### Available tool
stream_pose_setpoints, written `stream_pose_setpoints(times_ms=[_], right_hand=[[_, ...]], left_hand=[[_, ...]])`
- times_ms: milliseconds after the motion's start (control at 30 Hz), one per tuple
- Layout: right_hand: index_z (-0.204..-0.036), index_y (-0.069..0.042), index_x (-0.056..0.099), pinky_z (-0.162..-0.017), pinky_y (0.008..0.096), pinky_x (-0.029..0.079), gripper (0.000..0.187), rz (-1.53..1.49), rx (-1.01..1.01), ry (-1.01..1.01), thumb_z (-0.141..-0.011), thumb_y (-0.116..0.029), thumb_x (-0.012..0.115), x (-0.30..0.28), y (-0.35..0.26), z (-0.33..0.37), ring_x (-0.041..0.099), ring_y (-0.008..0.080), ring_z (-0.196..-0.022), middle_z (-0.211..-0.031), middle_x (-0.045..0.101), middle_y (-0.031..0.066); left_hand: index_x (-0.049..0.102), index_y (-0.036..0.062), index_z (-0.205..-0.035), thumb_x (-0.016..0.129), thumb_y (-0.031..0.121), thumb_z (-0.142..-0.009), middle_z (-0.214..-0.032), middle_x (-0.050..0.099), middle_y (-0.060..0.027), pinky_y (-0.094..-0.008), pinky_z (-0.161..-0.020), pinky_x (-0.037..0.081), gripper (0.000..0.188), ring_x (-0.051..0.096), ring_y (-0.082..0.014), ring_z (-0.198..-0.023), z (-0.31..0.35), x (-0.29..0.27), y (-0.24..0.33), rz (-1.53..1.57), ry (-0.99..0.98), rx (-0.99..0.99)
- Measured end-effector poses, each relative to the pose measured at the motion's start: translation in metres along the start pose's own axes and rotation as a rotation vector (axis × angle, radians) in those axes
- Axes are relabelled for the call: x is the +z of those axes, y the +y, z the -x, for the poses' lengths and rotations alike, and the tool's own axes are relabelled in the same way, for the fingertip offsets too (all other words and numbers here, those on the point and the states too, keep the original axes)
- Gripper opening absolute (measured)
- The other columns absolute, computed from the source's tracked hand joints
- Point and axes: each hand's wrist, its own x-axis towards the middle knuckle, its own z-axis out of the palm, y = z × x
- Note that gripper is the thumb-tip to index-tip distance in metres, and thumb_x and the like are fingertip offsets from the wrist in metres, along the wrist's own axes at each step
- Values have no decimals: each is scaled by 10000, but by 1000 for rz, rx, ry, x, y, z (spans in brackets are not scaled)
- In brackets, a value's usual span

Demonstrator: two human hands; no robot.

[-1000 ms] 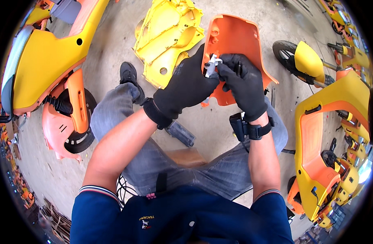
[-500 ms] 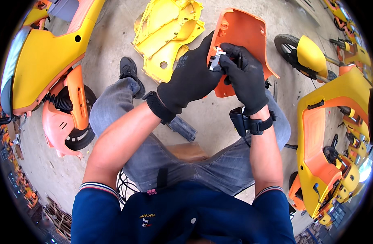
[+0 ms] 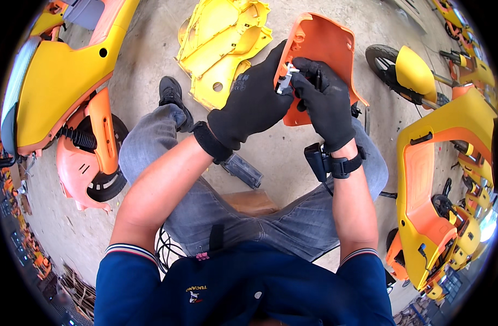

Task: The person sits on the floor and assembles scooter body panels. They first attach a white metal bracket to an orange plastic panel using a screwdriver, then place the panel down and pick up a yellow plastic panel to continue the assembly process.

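Note:
A curved orange plastic panel (image 3: pixel 329 42) is held up in front of me, its hollow inner side showing. My left hand (image 3: pixel 254 100), in a black glove, is closed around the panel's left edge, most of its fingers hidden behind it. A small light-grey bracket (image 3: pixel 285 80) lies against that edge, by my left thumb. My gloved right hand (image 3: pixel 329 108) is closed in a pinch, fingertips at the bracket. Something slim and dark shows between the right fingers; I cannot tell what it is.
Yellow plastic covers (image 3: pixel 219 49) lie on the concrete floor beyond my left hand. A yellow-and-orange scooter body (image 3: pixel 64 92) stands at left, another yellow frame (image 3: pixel 412 185) at right, near a wheel (image 3: pixel 387 68). A dark grey part (image 3: pixel 242 170) lies between my legs.
Both hands have shifted very slightly left, and the panel and bracket with them. The grip looks the same.

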Motion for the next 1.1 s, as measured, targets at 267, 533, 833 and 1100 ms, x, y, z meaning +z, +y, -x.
stream_pose_setpoints(times_ms=[267, 533, 833, 1100], right_hand=[[-1155, -5, 647, -593, 225, 508, 301, -49, 58, -27, -886, -140, 672, -4, -6, -1, 619, 86, -743, -909, 669, 52], [-1233, 35, 556, -610, 247, 530, 360, -112, 8, -4, -899, -87, 610, -1, -4, 3, 624, 110, -758, -974, 638, 73], [-1264, 23, 538, -691, 280, 554, 388, -179, 288, -226, -950, -202, 572, -12, -8, 8, 620, 121, -839, -972, 614, 74], [-1324, 8, 504, -702, 293, 559, 421, 57, 390, -181, -948, -172, 566, -9, -24, 9, 609, 138, -783, -956, 600, 70]], left_hand=[[471, -5, -1306, 606, 86, -807, -1010, 657, -196, -398, -753, 515, 525, 657, -330, -873, -2, -3, 2, 100, 3, -99], [508, -13, -1246, 630, 83, -799, -901, 666, -174, -388, -675, 514, 473, 657, -313, -755, -4, -7, -6, 126, 24, -254], [451, 26, -1361, 624, 71, -795, -988, 669, -169, -390, -738, 523, 593, 656, -337, -821, -5, -6, -7, -26, 163, -129], [383, 27, -1436, 607, 50, -782, -1076, 655, -202, -391, -765, 526, 692, 660, -352, -871, -6, -7, -11, -86, 181, -91]])
